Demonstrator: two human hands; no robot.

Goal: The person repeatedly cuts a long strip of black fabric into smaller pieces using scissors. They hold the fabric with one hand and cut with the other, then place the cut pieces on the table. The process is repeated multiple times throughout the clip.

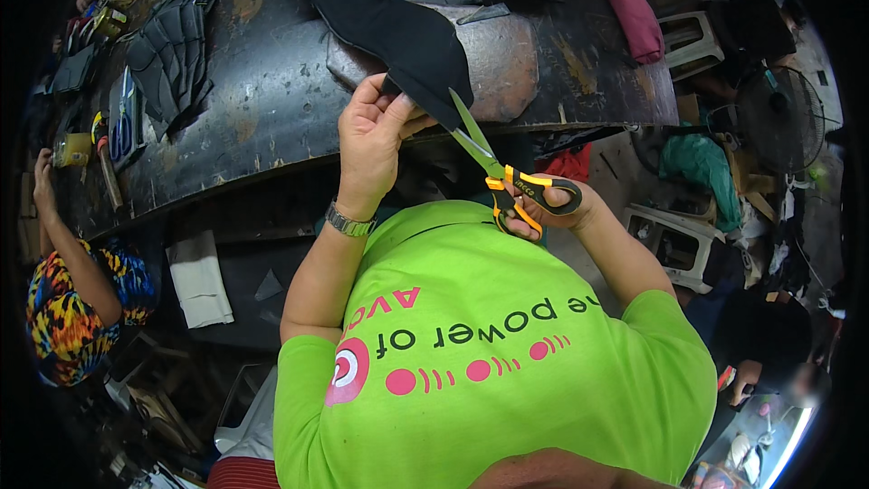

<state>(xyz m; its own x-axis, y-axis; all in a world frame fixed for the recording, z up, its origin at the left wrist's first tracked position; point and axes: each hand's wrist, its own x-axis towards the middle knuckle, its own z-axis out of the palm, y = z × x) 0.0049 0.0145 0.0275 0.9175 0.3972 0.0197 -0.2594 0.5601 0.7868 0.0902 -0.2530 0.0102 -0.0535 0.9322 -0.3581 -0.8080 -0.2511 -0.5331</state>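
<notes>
A long black piece of material with a wavy outline stretches from the far edge of the table toward me. My left hand pinches its near end between thumb and fingers, just past the table's front edge. In my right hand is a pair of scissors with orange and black handles, my fingers through the loops. The blades are spread, with their tips at the near right edge of the black piece. Whether they touch it or cut into it I cannot tell.
Under the black piece lies a worn board on the dark table. Stacked black pieces, a hammer and blue-handled scissors lie left, near another person's hand. A maroon roll sits right; a fan stands beyond.
</notes>
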